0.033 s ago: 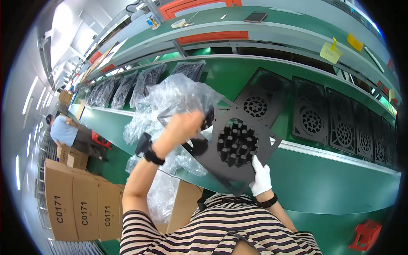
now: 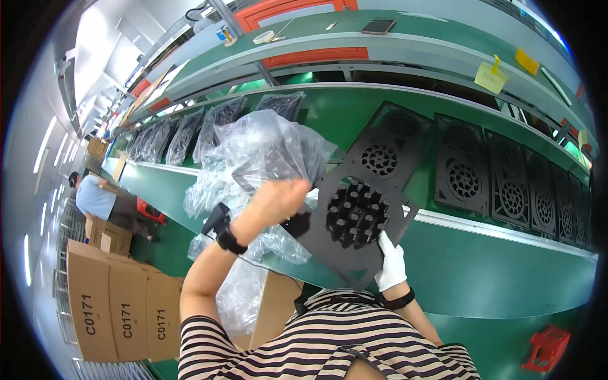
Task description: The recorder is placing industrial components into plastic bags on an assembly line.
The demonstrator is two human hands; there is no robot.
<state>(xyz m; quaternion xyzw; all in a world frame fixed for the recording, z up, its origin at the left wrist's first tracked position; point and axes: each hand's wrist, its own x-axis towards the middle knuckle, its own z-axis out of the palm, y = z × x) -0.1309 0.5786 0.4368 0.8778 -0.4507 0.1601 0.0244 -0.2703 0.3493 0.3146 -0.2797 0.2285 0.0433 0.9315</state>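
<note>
A flat black plastic panel (image 2: 320, 237), with a round cluster of knobs or holes and triangular cut-outs at its corners, is held tilted in front of me. My right hand (image 2: 391, 263), in a white glove, grips its near right edge with the thumb on top. A clear plastic bag (image 2: 272, 142) covers the panel's far left end. My bare left hand (image 2: 276, 201), a black band at the wrist, is closed at the bag's mouth over the panel. Its fingertips are partly hidden. More crumpled clear bags (image 2: 206, 187) lie left of it.
Several similar black panels (image 2: 461, 177) lie along the green bench to the right. Bagged panels (image 2: 185, 134) form a row at the left. A shelf (image 2: 316, 43) runs above. Cardboard boxes (image 2: 126, 304) stand at lower left; a red stool (image 2: 546, 348) is at lower right.
The bag has come further right over the panel's left end. My left hand has moved slightly right and down with it; my right hand and the panel have shifted only a little.
</note>
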